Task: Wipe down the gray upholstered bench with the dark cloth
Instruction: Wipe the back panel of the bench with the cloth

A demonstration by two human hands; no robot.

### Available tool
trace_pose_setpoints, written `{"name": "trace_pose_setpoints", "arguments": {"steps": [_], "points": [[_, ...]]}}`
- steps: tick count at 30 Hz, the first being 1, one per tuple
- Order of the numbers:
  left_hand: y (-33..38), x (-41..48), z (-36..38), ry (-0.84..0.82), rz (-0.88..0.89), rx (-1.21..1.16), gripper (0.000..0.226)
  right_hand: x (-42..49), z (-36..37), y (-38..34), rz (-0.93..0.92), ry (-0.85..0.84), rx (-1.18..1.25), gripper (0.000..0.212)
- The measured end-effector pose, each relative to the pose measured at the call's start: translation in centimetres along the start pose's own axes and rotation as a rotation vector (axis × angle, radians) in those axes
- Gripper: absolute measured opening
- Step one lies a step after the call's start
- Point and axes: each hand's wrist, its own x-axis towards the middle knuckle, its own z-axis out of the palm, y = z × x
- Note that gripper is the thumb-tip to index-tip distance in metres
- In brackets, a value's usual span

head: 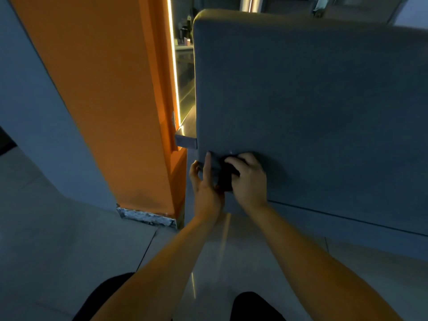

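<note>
**As the left hand (203, 181) braces the corner, the right hand (250, 179) works the dark cloth (228, 179)**

While the view looks down the face of the gray upholstered bench (324, 100), all the action sits at its near left corner. The right hand is clamped over the dark cloth, fingers curled across the bunched wad and pressing it against the fabric just inside the edge. That grip looks meant to put weight behind the rub. Right beside it, the left hand hooks the bench's left edge, fingers wrapped round the side, thumb lying straight up the face. I read that as steadying the person and marking the border so the cloth reaches the very corner. The two hands nearly touch. To the left stands an orange pillar (111, 100), with a glowing light strip (174, 66) in the gap and the tiled floor (69, 239) below. The wide upholstery to the right may need covering, but the dim light shows no wipe marks either way.
</note>
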Motion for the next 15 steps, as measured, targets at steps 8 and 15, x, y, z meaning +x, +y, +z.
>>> {"name": "trace_pose_setpoints", "arguments": {"steps": [8, 15], "points": [[-1.3, 0.3, -0.3, 0.028, 0.023, 0.0, 0.099, 3.5, -0.2, -0.8, -0.066, 0.254, -0.04, 0.039], [-1.7, 0.3, -0.2, 0.02, 0.046, -0.039, 0.091, -1.2, 3.7, -0.7, 0.042, -0.092, -0.032, 0.027]]}}
